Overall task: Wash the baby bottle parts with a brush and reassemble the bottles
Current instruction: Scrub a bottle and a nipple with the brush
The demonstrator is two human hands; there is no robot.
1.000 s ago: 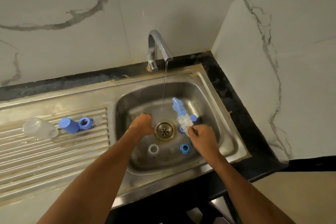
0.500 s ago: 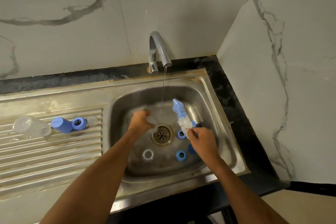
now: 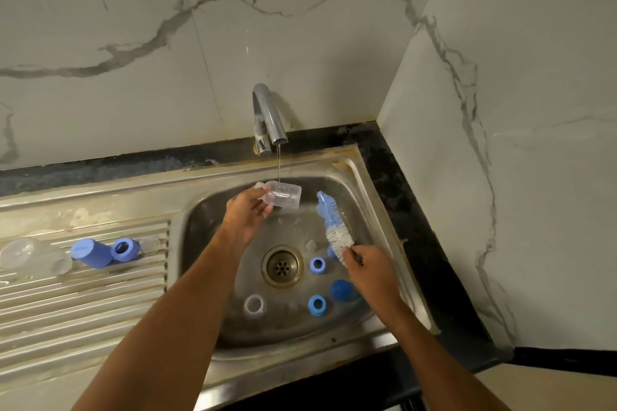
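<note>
My left hand (image 3: 248, 214) grips a clear baby bottle (image 3: 283, 197) and holds it on its side under the thin stream from the tap (image 3: 268, 118). My right hand (image 3: 369, 269) holds the handle of a blue and white bottle brush (image 3: 332, 222), bristles pointing up and away, a little to the right of the bottle. On the sink floor lie two blue rings (image 3: 317, 265) (image 3: 317, 304), a dark blue cap (image 3: 341, 290), a clear ring (image 3: 254, 305) and a small clear teat (image 3: 311, 244).
The steel sink (image 3: 374, 183) has a drain (image 3: 282, 266) in its middle. On the ribbed draining board (image 3: 83, 304) to the left lie a clear bottle (image 3: 25, 252), a blue cap (image 3: 90, 253), a blue ring (image 3: 125, 248) and a clear teat (image 3: 150, 244). Marble walls stand behind and to the right.
My left hand has lifted the clear bottle from the sink floor up under the running water. The right hand with the brush has stayed about where it was.
</note>
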